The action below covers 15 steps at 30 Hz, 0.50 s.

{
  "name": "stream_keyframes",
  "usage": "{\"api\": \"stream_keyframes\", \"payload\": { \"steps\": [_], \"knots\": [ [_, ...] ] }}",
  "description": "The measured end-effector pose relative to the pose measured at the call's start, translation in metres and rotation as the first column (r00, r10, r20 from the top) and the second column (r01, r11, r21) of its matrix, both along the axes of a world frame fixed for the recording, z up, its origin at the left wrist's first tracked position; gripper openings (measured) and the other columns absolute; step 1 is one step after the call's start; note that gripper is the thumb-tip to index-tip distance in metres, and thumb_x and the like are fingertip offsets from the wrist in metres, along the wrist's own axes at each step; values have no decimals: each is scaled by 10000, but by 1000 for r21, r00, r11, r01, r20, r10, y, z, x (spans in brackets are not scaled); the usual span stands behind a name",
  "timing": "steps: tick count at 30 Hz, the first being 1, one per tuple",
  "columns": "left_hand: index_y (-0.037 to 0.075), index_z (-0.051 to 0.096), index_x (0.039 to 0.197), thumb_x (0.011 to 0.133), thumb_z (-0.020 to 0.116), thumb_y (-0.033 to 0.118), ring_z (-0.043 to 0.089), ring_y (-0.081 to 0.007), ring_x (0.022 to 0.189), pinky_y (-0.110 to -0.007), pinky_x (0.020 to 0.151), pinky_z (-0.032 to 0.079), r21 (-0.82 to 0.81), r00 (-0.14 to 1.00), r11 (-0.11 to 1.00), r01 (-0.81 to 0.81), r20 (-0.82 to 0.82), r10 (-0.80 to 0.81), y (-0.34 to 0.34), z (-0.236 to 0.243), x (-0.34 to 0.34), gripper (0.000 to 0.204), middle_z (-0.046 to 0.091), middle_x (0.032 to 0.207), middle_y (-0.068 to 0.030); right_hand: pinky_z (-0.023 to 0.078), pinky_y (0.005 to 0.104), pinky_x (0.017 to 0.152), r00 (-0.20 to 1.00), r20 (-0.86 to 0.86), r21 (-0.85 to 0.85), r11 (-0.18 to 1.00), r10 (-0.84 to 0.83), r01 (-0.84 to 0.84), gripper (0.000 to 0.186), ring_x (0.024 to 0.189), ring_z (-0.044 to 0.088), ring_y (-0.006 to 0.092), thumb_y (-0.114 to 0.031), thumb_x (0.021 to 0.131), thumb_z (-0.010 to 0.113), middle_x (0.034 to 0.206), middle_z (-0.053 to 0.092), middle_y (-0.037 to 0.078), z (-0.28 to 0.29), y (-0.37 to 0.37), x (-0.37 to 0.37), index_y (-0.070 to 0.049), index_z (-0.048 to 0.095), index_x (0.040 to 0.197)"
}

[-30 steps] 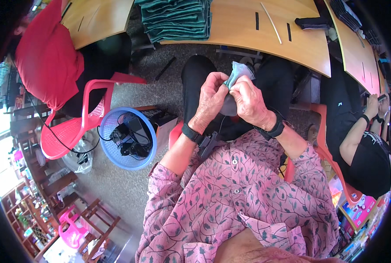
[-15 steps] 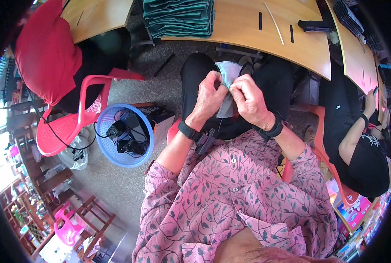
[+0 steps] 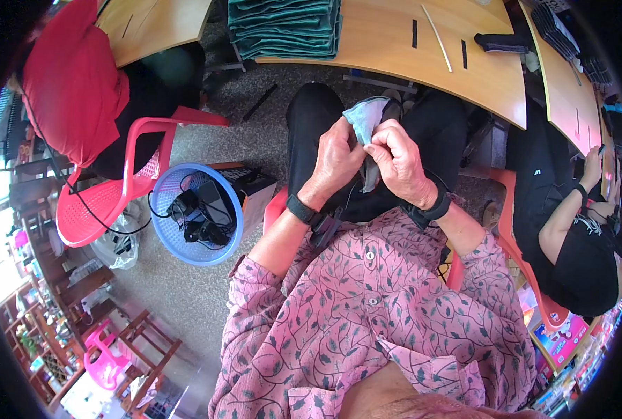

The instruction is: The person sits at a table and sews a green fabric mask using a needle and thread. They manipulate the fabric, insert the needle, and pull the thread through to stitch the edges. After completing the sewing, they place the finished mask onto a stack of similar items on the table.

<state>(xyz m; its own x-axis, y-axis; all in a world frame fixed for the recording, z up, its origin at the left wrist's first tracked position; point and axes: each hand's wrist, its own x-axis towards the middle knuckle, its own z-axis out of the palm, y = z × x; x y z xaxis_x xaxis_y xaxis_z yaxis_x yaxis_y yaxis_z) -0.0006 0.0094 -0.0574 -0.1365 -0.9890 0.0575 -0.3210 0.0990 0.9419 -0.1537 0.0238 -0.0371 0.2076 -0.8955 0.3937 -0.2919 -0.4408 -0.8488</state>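
Observation:
Above my lap I hold a small pale blue and grey cloth piece [image 3: 367,117], its kind not clear. My left hand [image 3: 337,155] is closed on its left side, with the thumb toward the middle. My right hand [image 3: 396,157] pinches its lower edge close beside the left thumb. The wide pale end of the cloth fans out above the fingers. A darker grey part hangs below, between my hands, partly hidden by them.
A stack of folded green cloths [image 3: 283,29] lies on the wooden table [image 3: 374,45], with a thin white stick [image 3: 437,38]. A blue basket [image 3: 238,216] of black cables and devices stands on the floor at left, near a pink chair [image 3: 91,209]. People sit on both sides.
The grey lower part of the cloth has been drawn up and folded between my hands, so less of it hangs. My left hand has shifted slightly right.

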Motion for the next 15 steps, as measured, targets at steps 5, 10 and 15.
{"api": "stream_keyframes", "payload": {
  "steps": [5, 10, 15],
  "knots": [
    [-7, 605, 958, 772, 677, 62, 631, -285, 741, -370, 677, 503, -278, 988, 960, -24, 140, 66, 1, 2, -1, 211, 624, 887, -171, 473, 333, 642, 998, -42, 15, 998, 55, -54, 172, 733, 570, 258, 48, 811, 684, 837, 534, 104, 1, -1, -5, -7, 526, 849],
    [-3, 614, 960, 783, 693, 62, 629, -158, 801, -307, 733, 500, 214, 971, 973, -82, -202, 126, -2, 0, 4, 205, 662, 882, -99, 477, 231, 639, 981, 191, 269, 963, -27, -25, 128, 713, 568, 89, -30, 865, 708, 884, 572, 33, 0, -1, -4, -4, 597, 922],
    [-4, 615, 1037, 771, 671, 68, 624, -155, 812, -296, 759, 501, 208, 944, 975, -79, -299, 140, -3, -2, 4, 281, 668, 882, -110, 481, 260, 644, 994, 52, 226, 971, -98, 84, 131, 724, 585, 128, -9, 854, 699, 862, 576, 55, -2, -3, -4, -2, 619, 957]
  ]
}}
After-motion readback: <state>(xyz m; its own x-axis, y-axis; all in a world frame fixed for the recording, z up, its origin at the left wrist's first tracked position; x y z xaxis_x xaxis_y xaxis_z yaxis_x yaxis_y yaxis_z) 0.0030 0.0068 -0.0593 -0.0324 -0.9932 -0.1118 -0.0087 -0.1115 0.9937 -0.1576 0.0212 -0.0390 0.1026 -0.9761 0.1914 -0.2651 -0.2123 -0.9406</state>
